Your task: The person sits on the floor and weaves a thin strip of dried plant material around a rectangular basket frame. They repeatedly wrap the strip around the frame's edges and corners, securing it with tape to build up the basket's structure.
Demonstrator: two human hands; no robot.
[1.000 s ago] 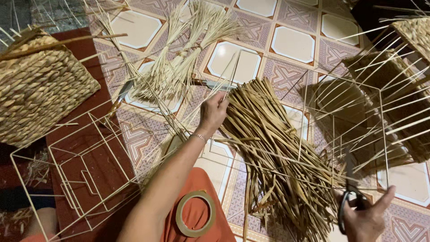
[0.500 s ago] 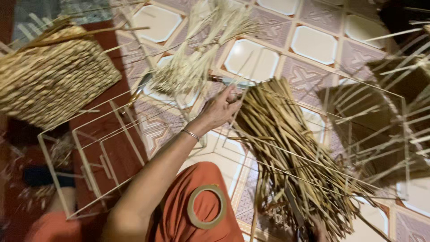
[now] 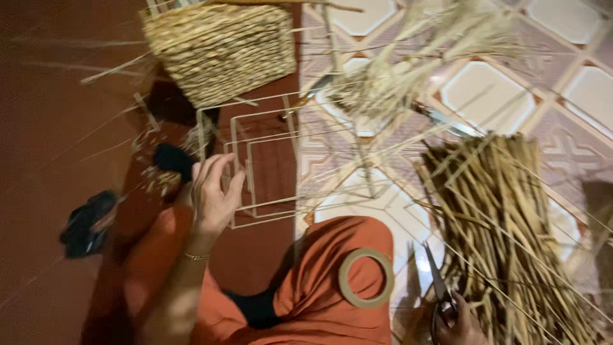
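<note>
Head view: hands beside a thin wire frame [image 3: 258, 169] on the floor.
Left hand [image 3: 214, 195] touches the frame's near-left edge, fingers loosely curled, gripping nothing. Right hand [image 3: 461, 322], far right of the frame, grasps scissors [image 3: 440, 291] at a bundle of flat dry straw strips [image 3: 511, 230]. Beyond the frame: a coarse woven basket [image 3: 220, 51], contents hidden.

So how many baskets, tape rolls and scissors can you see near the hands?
Woven basket: 1
Tape roll: 1
Scissors: 1, in the right hand
Total: 3
The left hand is at the wire frame.
</note>
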